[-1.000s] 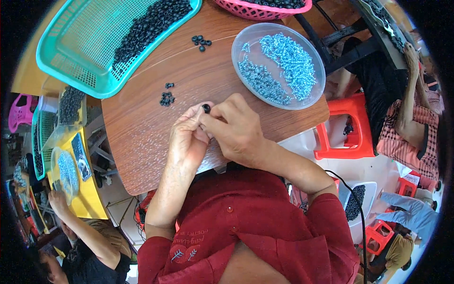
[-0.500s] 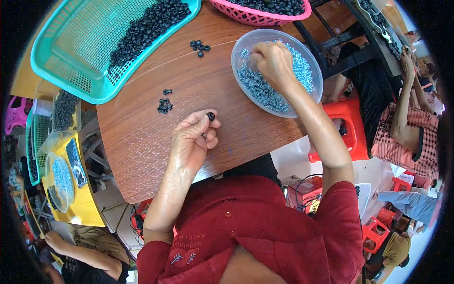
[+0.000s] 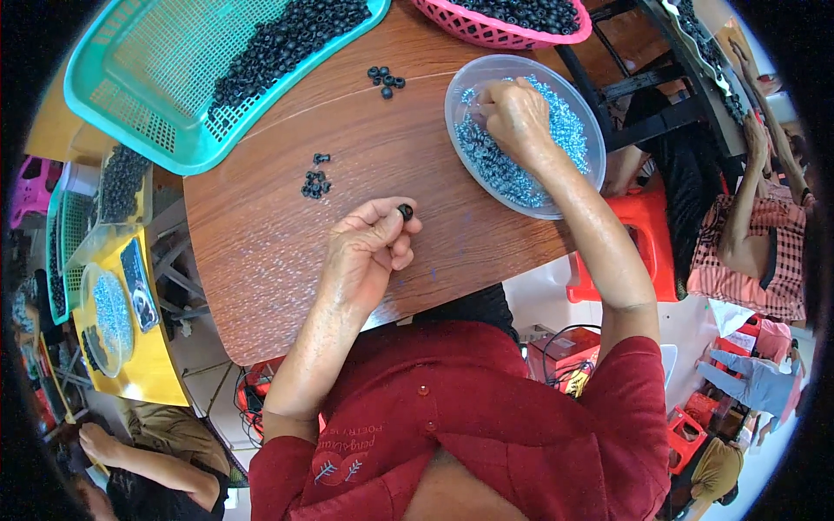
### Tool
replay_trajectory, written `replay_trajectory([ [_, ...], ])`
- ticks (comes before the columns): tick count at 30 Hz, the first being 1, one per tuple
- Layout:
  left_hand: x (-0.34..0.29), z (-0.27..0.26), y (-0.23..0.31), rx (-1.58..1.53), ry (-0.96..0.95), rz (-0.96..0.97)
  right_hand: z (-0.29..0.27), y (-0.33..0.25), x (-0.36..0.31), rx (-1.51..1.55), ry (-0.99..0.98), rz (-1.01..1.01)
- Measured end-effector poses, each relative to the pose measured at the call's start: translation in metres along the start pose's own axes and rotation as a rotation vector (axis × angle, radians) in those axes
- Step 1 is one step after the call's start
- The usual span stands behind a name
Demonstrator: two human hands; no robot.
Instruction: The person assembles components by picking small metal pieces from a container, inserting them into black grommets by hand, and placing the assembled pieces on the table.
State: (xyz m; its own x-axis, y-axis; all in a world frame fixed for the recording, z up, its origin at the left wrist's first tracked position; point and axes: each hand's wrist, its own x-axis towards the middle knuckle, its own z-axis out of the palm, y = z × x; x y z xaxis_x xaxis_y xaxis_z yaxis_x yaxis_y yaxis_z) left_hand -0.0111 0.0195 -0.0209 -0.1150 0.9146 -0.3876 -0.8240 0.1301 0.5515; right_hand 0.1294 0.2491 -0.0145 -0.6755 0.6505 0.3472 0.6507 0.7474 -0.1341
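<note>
Above the near half of the wooden table, my left hand (image 3: pixel 360 252) pinches a small round black piece with a hole (image 3: pixel 406 212) between thumb and forefinger; the other fingers are curled. My right hand (image 3: pixel 519 122) reaches into a clear plastic bowl (image 3: pixel 598 165), its fingers bunched among many small shiny blue-silver pieces (image 3: pixel 497 165). Whatever its fingertips hold is hidden. A small cluster of black pieces (image 3: pixel 316 184) lies to the left of my left hand. Farther back on the tabletop sits another cluster of similar round black pieces (image 3: pixel 386 81).
A teal mesh basket (image 3: pixel 174 156) with many black pieces stands at the far left, a pink basket (image 3: pixel 486 36) of them at the back. Beside the table's right edge is a red stool (image 3: pixel 638 247). Other people work on both sides; a yellow table (image 3: pixel 156 382) stands left.
The view has shifted slightly, so the table and baskets appear a little farther right. My left hand still holds the black piece; my right hand stays in the bowl, its fingers slightly moved.
</note>
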Motion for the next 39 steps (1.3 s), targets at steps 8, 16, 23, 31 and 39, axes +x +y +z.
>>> replay_trajectory([
  [8, -0.005, 0.003, 0.0, 0.057, 0.023, 0.003, -0.064, -0.066, -0.043, 0.664, -0.11, 0.046],
  [16, -0.015, 0.015, -0.004, 0.215, 0.057, 0.187, -0.068, -0.087, -0.059, 0.977, -0.442, 0.079],
  [23, -0.019, 0.014, -0.007, 0.223, 0.041, 0.218, -0.062, -0.089, -0.061, 1.001, -0.478, 0.079],
  [31, -0.017, 0.013, -0.01, 0.238, 0.06, 0.249, -0.055, -0.093, -0.061, 1.087, -0.527, 0.197],
  [39, -0.006, -0.003, -0.004, -0.12, -0.023, 0.113, -0.054, -0.103, -0.066, 0.761, -0.042, -0.006],
])
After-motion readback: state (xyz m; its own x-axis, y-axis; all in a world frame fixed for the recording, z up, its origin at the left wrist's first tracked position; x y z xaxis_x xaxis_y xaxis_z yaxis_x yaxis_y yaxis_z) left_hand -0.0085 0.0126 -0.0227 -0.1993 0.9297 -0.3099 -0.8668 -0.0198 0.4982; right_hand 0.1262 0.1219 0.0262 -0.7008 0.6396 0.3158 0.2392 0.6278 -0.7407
